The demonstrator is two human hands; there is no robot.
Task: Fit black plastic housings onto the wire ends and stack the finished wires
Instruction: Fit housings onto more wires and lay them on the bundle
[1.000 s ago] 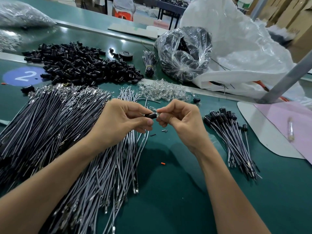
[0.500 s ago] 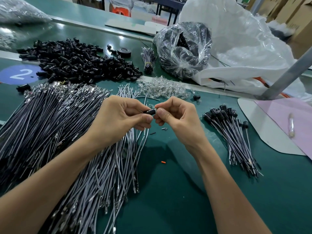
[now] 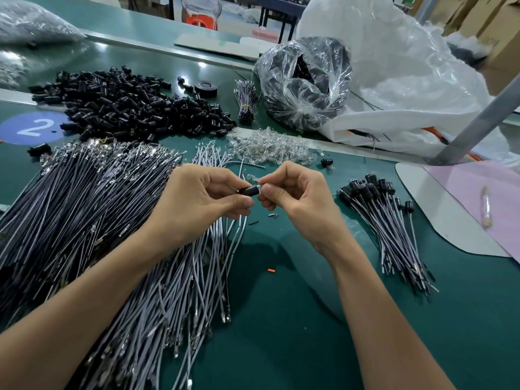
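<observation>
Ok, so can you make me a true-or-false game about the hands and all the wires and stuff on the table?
1. The left hand and the right hand both pinch one black housing. True.
2. The finished wires with black ends lie left of the hands. False: they lie to the right of the hands.
3. A big pile of loose housings sits at the far side, beyond the bare wires. True.
4. The blue circle shows a 5. False: it shows a 2.
5. A tiny orange bit lies on the green table between the arms. True.
</observation>
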